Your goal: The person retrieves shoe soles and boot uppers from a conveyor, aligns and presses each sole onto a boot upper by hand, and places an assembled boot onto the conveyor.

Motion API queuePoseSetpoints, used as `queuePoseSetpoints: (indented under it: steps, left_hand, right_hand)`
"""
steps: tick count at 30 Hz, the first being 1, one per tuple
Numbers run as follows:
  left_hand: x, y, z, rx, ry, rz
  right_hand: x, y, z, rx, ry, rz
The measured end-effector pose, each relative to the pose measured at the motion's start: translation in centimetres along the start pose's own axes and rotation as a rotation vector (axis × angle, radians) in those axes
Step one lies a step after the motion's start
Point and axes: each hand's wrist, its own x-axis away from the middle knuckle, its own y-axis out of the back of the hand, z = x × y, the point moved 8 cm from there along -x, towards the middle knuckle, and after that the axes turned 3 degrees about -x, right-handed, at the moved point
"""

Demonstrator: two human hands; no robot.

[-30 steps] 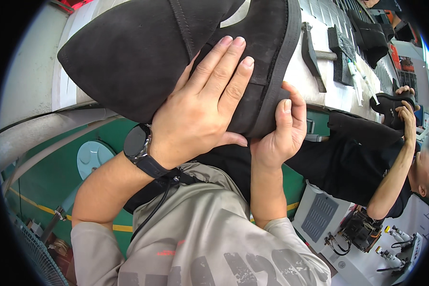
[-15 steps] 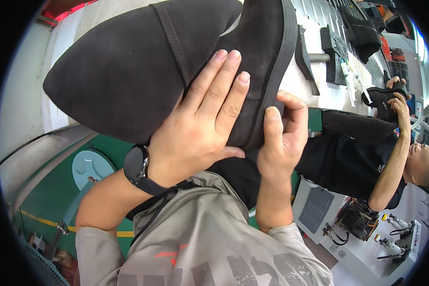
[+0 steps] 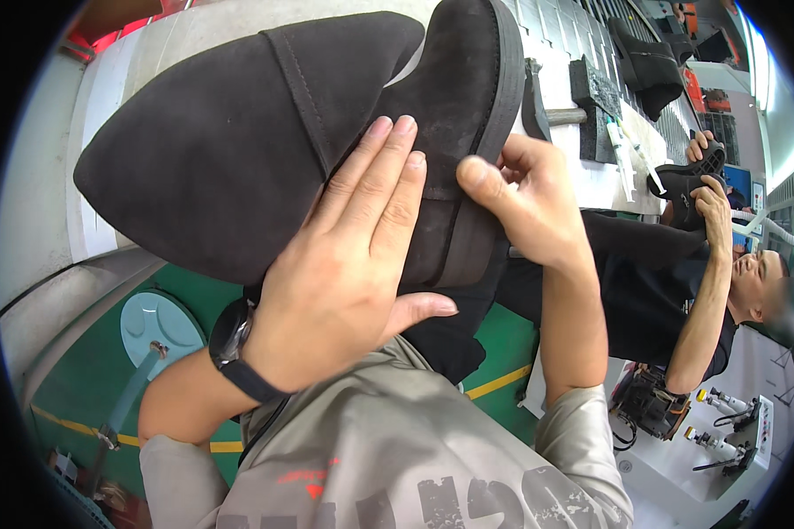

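A large black suede boot (image 3: 203, 150) lies on its side in front of me, its shaft to the left and its sole edge to the right. Flat against its side rests my left hand (image 3: 331, 273), fingers stretched out and thumb apart, with a dark watch on the wrist. My right hand (image 3: 538, 198) is closed on the sole edge, thumb on the near side; its other fingers curl behind the rim and are partly hidden. The seam band across the upper shows to the left of my left fingertips.
Right of the boot, a hammer (image 3: 566, 116), a dark block (image 3: 596, 97) and syringes (image 3: 623, 163) lie on the bench. Another black boot (image 3: 648, 70) stands farther back. A co-worker (image 3: 653, 300) at right holds a boot. A teal stool (image 3: 159, 317) stands lower left.
My right hand has slid upward along the sole edge, and its thumb now presses on the rim. The boot sits slightly farther left in view. My left hand stays flat on it.
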Motion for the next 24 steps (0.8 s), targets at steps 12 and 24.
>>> queuePoseSetpoints:
  steps: [12, 24]
  left_hand:
    - [-3.6, -1.6, 1.1, -0.252, 0.192, -0.094]
    - [-3.9, -2.0, 1.1, -0.298, 0.185, -0.071]
  right_hand:
    - [-0.5, -0.8, 2.1, 0.100, 0.023, 0.089]
    - [-0.2, -0.1, -0.8, -0.097, 0.197, 0.223]
